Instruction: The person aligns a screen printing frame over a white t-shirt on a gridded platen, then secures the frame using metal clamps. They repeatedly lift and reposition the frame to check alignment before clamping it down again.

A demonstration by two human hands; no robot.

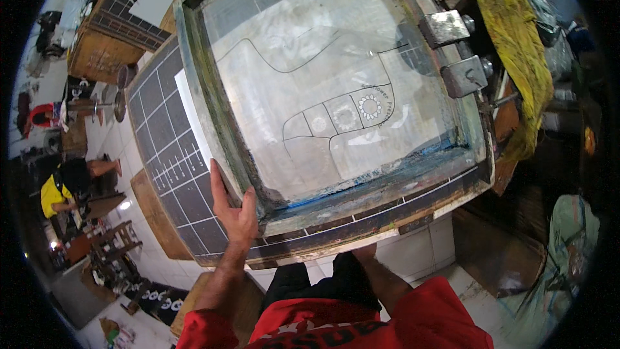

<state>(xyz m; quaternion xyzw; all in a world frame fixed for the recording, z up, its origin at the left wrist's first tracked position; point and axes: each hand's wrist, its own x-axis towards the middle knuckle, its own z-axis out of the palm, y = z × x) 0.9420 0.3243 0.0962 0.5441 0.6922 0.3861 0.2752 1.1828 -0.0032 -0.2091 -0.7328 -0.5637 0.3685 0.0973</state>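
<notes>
A large screen-printing frame (216, 116) with worn, paint-stained rails lies over a dark gridded board (194, 203). Its pale mesh (258, 129) carries fine line drawings: a curved outline, a sunflower, smaller blossoms and some lettering. At the frame's near left corner, my left hand (236, 216) straddles the rail, thumb at the inner side, index finger stretched along the outer side. White paper (194, 113) shows beneath that left rail. My right hand (365, 252) is down by my black shorts at the board's near edge; its fingers are hidden.
Two metal clamps (445, 28) with bolts stand at the frame's right side. Yellow cloth (516, 58) and plastic bags hang beyond them. A green sack (571, 239) is at lower right. Another gridded board (132, 3) stands at far left; a person in yellow (55, 194) is farther off.
</notes>
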